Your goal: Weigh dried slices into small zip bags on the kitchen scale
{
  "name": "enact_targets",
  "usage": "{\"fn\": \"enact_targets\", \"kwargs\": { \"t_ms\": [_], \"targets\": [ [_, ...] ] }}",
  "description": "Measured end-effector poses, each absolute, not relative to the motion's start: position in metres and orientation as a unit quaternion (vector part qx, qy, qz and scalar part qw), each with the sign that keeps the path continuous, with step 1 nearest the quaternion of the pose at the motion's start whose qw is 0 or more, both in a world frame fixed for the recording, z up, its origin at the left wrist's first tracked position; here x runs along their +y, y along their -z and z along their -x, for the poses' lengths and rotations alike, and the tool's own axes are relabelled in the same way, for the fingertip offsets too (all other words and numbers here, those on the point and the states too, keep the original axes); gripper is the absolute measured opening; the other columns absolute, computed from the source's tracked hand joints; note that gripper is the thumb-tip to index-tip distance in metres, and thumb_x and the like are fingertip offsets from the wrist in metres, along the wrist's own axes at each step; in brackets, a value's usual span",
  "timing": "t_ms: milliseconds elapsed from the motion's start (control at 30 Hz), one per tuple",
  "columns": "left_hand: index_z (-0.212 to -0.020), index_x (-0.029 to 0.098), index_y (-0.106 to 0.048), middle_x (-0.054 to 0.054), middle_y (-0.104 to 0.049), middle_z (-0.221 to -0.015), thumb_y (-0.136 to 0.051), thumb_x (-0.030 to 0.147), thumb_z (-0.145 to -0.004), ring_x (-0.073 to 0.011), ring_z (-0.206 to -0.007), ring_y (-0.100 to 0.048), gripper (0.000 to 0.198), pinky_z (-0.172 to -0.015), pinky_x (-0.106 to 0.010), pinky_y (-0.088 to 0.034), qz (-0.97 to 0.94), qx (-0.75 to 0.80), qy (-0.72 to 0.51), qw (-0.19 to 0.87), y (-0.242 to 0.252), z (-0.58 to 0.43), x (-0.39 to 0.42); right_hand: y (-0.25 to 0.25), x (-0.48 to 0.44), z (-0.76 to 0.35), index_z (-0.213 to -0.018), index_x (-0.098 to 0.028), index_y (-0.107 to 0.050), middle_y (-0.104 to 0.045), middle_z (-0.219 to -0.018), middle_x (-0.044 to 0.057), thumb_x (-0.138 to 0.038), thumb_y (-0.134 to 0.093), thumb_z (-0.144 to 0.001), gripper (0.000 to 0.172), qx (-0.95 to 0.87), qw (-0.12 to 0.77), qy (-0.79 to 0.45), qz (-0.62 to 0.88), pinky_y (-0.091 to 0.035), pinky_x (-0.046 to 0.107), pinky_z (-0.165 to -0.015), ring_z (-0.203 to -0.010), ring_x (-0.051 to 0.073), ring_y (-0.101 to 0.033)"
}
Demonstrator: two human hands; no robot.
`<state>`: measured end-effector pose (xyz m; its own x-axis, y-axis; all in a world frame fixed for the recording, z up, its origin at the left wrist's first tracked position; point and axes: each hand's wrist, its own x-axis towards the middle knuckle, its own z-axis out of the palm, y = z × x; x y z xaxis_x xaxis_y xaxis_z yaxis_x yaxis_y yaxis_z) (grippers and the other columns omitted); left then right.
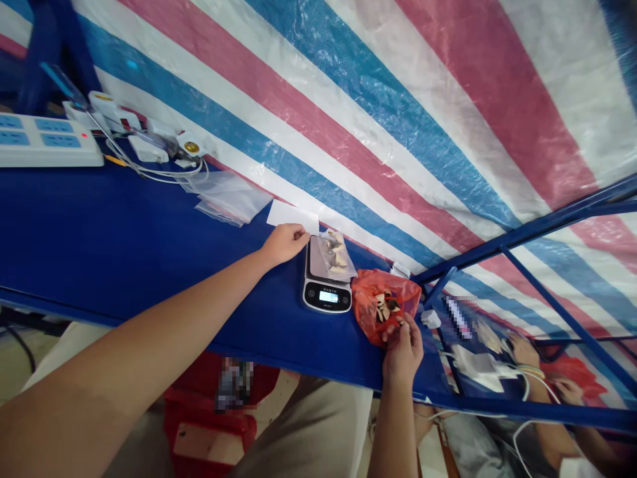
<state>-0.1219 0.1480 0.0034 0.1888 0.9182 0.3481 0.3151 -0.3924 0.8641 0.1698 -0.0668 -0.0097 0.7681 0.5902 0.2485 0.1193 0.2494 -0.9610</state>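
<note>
A small digital kitchen scale (327, 297) with a lit display stands on the blue table. On its platform lies a clear plastic bag (343, 263) holding pale, dark-edged dried slices. My left hand (285, 243) is closed at the scale's upper left edge; what its fingers hold, if anything, is hidden. Right of the scale sits an opened red plastic bag (365, 309) with more of the slices (385, 306) inside. My right hand (404, 345) reaches over its near rim, fingers pinched together at the slices. What lies between the fingertips is too small to name.
White paper (293, 216) and flat clear bags (233, 199) lie along the back of the blue table (124, 245). A power strip (44, 141) and cables are at left. Striped sheeting (318, 119) hangs behind. Beyond a blue frame bar (547, 285), another person's hands (525, 352) work at right.
</note>
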Motion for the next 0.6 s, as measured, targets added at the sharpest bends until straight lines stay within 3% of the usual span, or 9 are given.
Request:
{"fn": "enact_targets", "kwargs": {
  "t_ms": [133, 433, 600],
  "targets": [
    [-0.064, 0.020, -0.057, 0.001, -0.056, -0.060, -0.055, 0.040, -0.086, -0.0156, -0.062, -0.051, 0.030, -0.062, -0.030, -0.038, -0.697, 0.443, -0.458, 0.329, -0.0035, 0.1216, 0.1484, 0.0044, -0.0681, -0.1694, -0.120, -0.025, -0.053, -0.060, -0.085, -0.006, -0.040, -0.079, -0.074, 0.055, -0.298, 0.749, -0.176, 0.565, -0.041, 0.022, -0.049, -0.054, 0.008, -0.052],
    [-0.065, 0.020, -0.057, 0.000, -0.057, -0.061, -0.055, 0.039, -0.086, -0.0161, -0.064, -0.052, 0.029, -0.064, -0.030, -0.039, -0.699, 0.444, -0.456, 0.327, -0.0034, 0.1214, 0.1488, 0.0091, -0.0677, -0.1722, -0.100, -0.027, -0.042, -0.061, -0.081, -0.009, -0.039, -0.082, -0.073, 0.049, -0.317, 0.748, -0.164, 0.560, -0.043, 0.021, -0.047, -0.050, 0.007, -0.050],
    [-0.064, 0.020, -0.056, 0.000, -0.055, -0.060, -0.055, 0.040, -0.086, -0.0161, -0.064, -0.052, 0.030, -0.063, -0.030, -0.038, -0.698, 0.445, -0.455, 0.327, -0.0036, 0.1212, 0.1485, 0.0110, -0.0669, -0.1689, -0.098, -0.027, -0.039, -0.050, -0.068, -0.013, -0.040, -0.081, -0.076, 0.049, -0.337, 0.735, -0.097, 0.580, -0.044, 0.021, -0.047, -0.046, 0.007, -0.047]
  ]
}}
